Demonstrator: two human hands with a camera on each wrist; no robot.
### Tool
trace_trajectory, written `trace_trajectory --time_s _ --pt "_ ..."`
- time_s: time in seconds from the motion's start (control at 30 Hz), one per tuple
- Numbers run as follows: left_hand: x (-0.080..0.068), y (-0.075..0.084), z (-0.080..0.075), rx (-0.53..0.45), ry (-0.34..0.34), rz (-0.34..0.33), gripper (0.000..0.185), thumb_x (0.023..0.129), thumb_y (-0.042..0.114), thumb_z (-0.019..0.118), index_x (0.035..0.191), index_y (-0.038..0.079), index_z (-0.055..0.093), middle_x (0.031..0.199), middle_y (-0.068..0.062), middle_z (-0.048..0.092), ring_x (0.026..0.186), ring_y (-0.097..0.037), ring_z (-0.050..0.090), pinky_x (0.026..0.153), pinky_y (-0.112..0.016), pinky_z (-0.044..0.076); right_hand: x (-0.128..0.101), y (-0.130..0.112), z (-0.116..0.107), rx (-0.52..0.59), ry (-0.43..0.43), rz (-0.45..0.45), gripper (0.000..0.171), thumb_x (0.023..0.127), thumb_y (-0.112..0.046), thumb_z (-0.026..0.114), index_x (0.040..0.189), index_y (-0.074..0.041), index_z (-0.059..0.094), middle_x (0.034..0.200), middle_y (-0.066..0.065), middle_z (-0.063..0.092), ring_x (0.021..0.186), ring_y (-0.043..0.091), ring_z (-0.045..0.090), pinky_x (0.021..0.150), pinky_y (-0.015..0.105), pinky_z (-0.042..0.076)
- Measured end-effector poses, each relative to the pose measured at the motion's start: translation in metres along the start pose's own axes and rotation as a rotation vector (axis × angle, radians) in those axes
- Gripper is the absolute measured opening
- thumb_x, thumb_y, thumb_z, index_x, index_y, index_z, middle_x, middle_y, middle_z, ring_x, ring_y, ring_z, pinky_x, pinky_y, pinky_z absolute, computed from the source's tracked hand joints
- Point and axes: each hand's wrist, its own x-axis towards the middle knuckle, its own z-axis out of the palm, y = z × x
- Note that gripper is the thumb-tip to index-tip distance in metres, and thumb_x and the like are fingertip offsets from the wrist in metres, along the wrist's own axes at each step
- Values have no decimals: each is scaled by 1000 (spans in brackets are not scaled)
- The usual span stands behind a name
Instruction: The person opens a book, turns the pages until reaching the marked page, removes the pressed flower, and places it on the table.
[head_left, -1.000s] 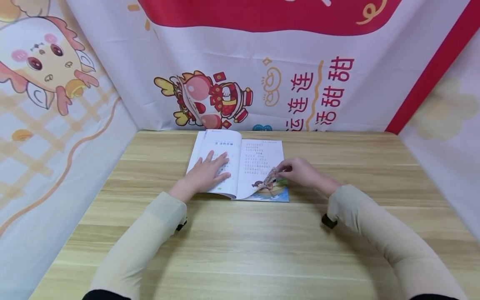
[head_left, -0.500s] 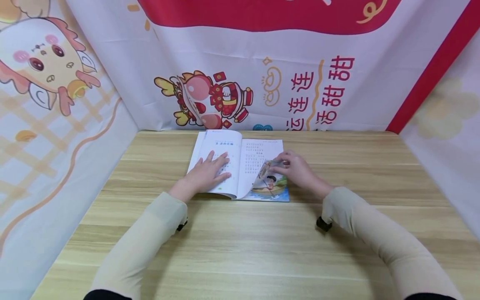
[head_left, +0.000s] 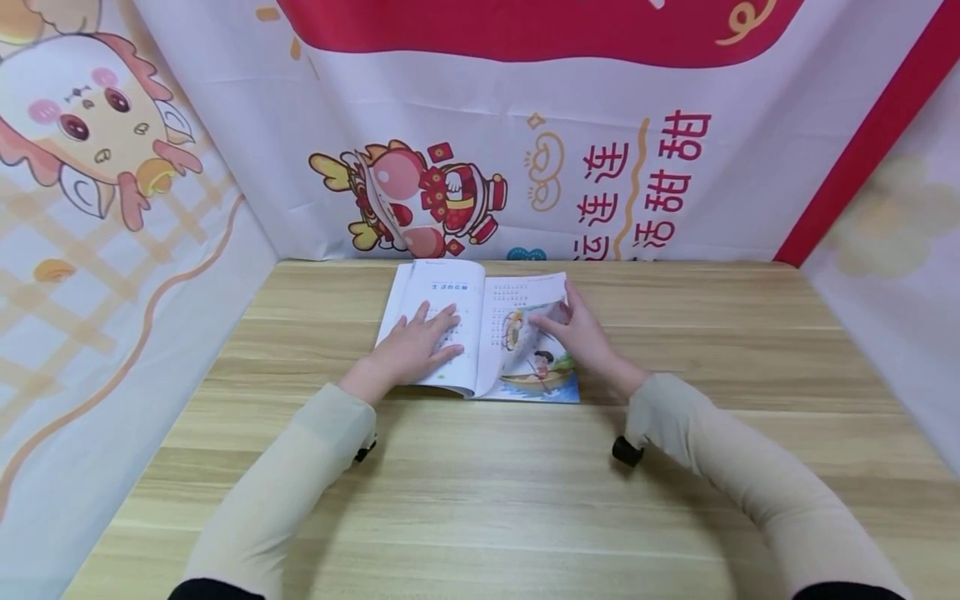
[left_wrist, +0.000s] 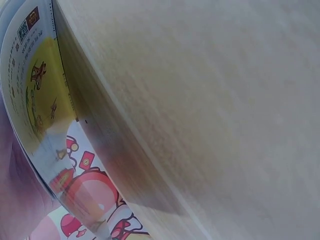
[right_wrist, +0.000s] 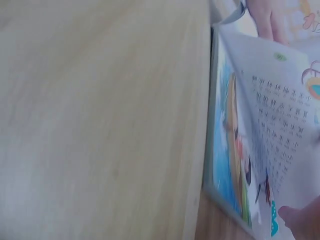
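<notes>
An open book (head_left: pixel 480 329) with printed text lies near the table's back edge in the head view. My left hand (head_left: pixel 408 343) rests on its left page, fingers spread. At the right side, my right hand (head_left: pixel 588 335) pinches a page (head_left: pixel 522 333) whose lower corner is lifted and curled over to the left. Beneath it shows a coloured picture of a boat on water (head_left: pixel 542 379). The right wrist view has the lifted page (right_wrist: pixel 280 120) and my thumb (right_wrist: pixel 305 220) against it. In the left wrist view, the book's outer cover (left_wrist: pixel 42 85) bends up beside part of my left hand (left_wrist: pixel 22 195).
The book lies on a wooden table (head_left: pixel 480 492). Behind it hangs a white cloth (head_left: pixel 525 100) with red print and cartoon figures. Another patterned cloth (head_left: pixel 97 275) covers the left side. Black bands (head_left: pixel 627 451) sit at both wrists.
My right hand has moved left and a little up, drawing the page's lower corner further up and leftward. More of the picture beneath is uncovered. My left hand has stayed in place.
</notes>
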Motion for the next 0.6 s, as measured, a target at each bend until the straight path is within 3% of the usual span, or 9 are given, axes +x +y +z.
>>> trace_trajectory --time_s 0.1,0.2,0.4,0.6 --pt "0 1 0 -5 0 -4 71 105 59 41 163 19 31 172 3 12 157 -34 -2 122 -61 5 1 -3 7 72 -10 -5 104 97 -29 73 165 -19 -5 172 7 1 156 23 12 123 34 18" --pt "0 3 -1 -13 2 -4 71 105 59 42 163 19 31 172 2 12 157 -34 -2 122 -61 5 1 -6 14 76 -22 -2 104 99 -27 72 164 -19 -9 171 6 -1 155 21 10 122 34 19" --pt "1 3 -2 -30 19 2 71 105 59 44 163 20 31 171 1 14 157 -34 -1 122 -63 6 2 -13 26 -83 -107 20 93 102 -33 67 166 -16 1 171 2 1 155 19 7 123 36 16" --pt "0 4 -4 -41 34 15 68 106 55 43 163 20 31 171 -1 16 156 -36 2 121 -63 8 -2 -14 41 -248 -207 -38 84 104 -33 63 166 -16 9 171 2 -3 156 17 0 124 38 11"
